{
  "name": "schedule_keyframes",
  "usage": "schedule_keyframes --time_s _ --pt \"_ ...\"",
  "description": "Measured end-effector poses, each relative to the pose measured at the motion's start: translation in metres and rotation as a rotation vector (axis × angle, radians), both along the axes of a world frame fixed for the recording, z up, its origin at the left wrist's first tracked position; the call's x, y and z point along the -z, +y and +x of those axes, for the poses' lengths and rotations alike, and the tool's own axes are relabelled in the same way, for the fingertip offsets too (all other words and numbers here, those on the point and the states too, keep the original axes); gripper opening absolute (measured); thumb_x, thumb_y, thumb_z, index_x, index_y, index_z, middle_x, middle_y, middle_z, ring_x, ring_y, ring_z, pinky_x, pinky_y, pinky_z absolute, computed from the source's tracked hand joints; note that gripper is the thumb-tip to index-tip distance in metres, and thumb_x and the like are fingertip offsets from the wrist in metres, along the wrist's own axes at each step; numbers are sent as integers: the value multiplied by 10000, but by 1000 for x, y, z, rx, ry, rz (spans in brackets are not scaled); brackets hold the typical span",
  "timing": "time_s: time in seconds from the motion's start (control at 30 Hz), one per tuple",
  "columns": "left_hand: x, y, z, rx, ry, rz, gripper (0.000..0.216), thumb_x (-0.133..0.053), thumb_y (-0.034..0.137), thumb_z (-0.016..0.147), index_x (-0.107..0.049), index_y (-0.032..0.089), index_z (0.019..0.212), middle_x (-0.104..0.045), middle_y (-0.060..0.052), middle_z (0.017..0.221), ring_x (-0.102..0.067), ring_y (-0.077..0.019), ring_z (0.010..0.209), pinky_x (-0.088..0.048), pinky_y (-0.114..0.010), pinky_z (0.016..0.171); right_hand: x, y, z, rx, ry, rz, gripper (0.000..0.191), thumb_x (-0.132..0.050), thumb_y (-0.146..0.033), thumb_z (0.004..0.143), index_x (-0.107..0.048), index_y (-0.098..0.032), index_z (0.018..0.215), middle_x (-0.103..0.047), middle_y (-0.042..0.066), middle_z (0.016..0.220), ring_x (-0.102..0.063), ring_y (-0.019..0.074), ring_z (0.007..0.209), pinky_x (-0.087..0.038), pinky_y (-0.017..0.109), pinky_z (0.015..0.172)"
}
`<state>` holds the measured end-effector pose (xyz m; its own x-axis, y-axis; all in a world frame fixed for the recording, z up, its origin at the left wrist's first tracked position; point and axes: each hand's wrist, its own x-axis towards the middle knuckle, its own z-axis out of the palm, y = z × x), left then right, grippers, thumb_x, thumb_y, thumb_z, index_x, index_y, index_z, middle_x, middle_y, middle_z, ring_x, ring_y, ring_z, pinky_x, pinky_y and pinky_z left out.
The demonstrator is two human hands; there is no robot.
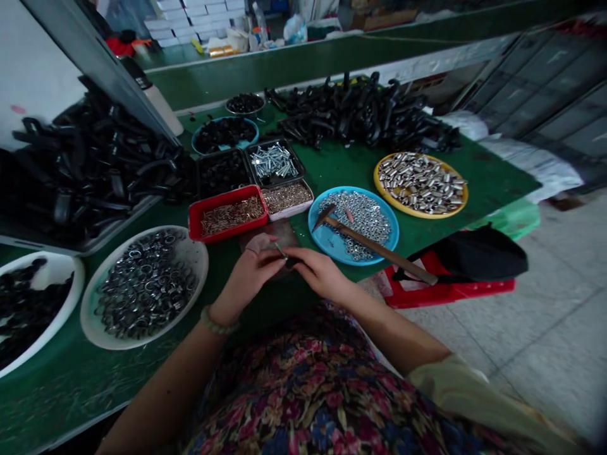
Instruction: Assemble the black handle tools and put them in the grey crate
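Before us the green worktop (pixel 341 167) carried nearly everything. At its far side we saw a broad heap of black curved parts (pixel 365 117), and near its left end a wide pale bowl (pixel 190 243) filled with shiny rings. To the right stood a yellow tray (pixel 429 215) of metal sleeves and, closer in, a blue tray (pixel 322 243) of small silvery pieces, with a hammer (pixel 374 243) lying across it, handle jutting past the rim. A red box (pixel 232 232) of thin coppery pins sat beyond the hands, and between them a dark flat plate (pixel 289 235) lay on the worktop.

Just over that plate's near edge our two hands met. The left hand (pixel 251 268) pinched a slim metal piece (pixel 281 250) between thumb and fingers; the right hand (pixel 325 273) gripped a small black part (pixel 293 261) beside it. We could not tell whether the metal piece was seated in the black part or merely against it.

We judged the step in hand to be bringing these two together by fingertip. The next move, as we read it, called for a steady right grip and careful alignment from the left.
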<state>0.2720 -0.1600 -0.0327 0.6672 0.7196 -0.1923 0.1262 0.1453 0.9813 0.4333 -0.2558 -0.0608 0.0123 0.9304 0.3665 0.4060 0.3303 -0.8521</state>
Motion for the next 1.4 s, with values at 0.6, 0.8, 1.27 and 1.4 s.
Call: schedule_keyframes --time_s 0.6,0.8,1.27,1.4 --pt "37 -18 146 399 8 403 209 -619 130 810 -685 181 1001 -688 -58 937 -636 -194 927 -451 -327 924 9 -72 91 428 581 -91 242 -641 -386 845 -571 -259 1039 -698 25 938 -703 175 779 -580 379 783" --pt "14 -7 94 120 -252 -489 207 -745 180 734 -692 147 931 -679 -19 841 -640 -97 756 -519 -234 775 4 -57 59 168 522 -225 242 -615 -369 877 -600 -229 1074 -690 28 911 -705 163 781 -575 333 756" --pt "-37 19 5 143 -159 296 93 -683 235 789 -723 166 836 -694 -59 926 -639 -153 868 -502 -298 856 -21 -1 10 -37 644 -253 281 -649 -490 831 -600 -274 1003 -660 2 768 -642 149 611 -563 300 583" --pt "-43 13 -9 28 -182 613 194 -540 192 882 -707 193 781 -663 -66 1077 -606 -181 1033 -452 -331 980 -16 17 -8 -38 905 -299 377 -766 -507 714 -585 -289 963 -628 -20 730 -592 109 554 -532 220 498"
